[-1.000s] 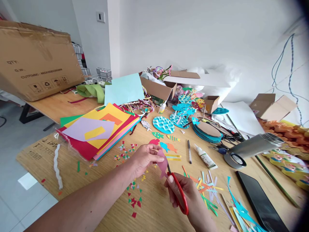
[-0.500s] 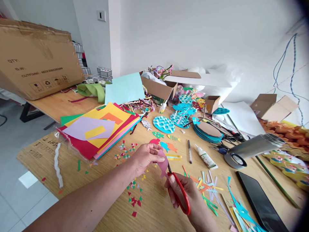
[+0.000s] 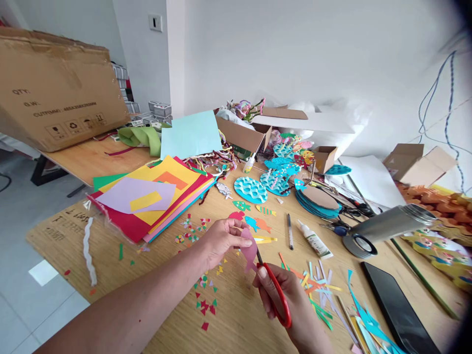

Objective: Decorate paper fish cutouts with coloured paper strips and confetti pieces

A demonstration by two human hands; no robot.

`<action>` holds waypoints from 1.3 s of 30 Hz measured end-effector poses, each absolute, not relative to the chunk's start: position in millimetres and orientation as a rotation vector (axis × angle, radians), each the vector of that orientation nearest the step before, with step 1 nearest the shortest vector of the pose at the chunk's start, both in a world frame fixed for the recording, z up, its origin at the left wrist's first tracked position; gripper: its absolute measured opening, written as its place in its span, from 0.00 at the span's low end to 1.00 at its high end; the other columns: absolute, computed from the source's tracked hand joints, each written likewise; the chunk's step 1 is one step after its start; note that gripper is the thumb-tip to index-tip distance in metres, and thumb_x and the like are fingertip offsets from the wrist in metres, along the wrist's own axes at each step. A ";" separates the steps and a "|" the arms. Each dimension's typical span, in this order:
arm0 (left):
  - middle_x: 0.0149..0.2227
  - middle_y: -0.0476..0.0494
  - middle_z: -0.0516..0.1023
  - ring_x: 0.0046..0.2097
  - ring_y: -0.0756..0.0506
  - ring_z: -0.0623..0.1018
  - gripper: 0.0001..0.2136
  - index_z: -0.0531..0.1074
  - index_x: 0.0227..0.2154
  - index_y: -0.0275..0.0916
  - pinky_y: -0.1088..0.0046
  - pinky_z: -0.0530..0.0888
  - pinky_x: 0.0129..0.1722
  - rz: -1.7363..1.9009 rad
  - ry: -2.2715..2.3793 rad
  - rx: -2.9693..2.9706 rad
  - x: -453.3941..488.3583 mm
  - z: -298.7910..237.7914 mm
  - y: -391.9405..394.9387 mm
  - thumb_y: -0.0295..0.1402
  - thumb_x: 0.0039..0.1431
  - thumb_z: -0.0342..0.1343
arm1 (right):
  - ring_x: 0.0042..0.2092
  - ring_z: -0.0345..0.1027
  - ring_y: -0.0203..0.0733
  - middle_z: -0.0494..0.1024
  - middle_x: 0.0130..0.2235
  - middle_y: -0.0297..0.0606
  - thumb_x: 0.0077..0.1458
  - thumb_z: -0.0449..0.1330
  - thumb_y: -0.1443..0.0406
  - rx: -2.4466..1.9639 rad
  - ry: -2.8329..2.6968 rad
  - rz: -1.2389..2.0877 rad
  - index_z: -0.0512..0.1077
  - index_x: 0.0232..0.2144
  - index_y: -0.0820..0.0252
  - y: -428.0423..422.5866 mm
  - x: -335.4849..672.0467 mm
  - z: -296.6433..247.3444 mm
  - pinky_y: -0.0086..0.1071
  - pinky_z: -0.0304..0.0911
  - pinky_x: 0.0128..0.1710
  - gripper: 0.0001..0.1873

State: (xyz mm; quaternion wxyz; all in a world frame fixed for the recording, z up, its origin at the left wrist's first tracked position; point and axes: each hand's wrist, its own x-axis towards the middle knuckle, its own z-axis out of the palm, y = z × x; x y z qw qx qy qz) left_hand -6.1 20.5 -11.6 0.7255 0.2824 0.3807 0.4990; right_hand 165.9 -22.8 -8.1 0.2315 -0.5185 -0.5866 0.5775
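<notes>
The left hand (image 3: 221, 241) pinches a pink paper piece (image 3: 250, 250) just above the table (image 3: 236, 324), near its front edge, its grip clenched on the upper edge. The right hand (image 3: 295, 305) has its grip closed through the red handles of the scissors (image 3: 276, 291), whose blades meet the lower edge of the pink piece. The piece already has a rounded outline, so the cutting looks well along, with trimming at the bottom edge left. Finished paper fish (image 3: 254, 223) lie just beyond the hands. Small coloured scraps (image 3: 204, 300) and cut strips (image 3: 313, 285) litter the table on both sides, with a pen (image 3: 289, 231) and a glue bottle (image 3: 313, 239) near. Nothing blocks the hands.
</notes>
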 end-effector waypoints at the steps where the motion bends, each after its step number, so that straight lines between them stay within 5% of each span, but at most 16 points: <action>1: 0.26 0.48 0.76 0.29 0.51 0.75 0.21 0.73 0.35 0.33 0.75 0.67 0.33 1.102 0.837 0.622 -6.2 -11.4 20.6 0.27 0.33 0.68 | 0.12 0.50 0.28 0.61 0.11 0.26 0.50 0.53 0.41 -1.434 -1.618 1.576 0.64 0.22 0.60 -22.8 165.7 -7.9 0.24 0.44 0.13 0.28; 39: 0.27 0.49 0.76 0.28 0.52 0.73 0.20 0.72 0.37 0.35 0.75 0.65 0.31 1.026 0.895 0.747 -9.0 -16.1 21.1 0.26 0.35 0.66 | 0.13 0.53 0.28 0.64 0.12 0.27 0.47 0.54 0.39 -1.473 -1.606 1.600 0.63 0.21 0.60 -21.0 166.8 -7.5 0.24 0.46 0.14 0.29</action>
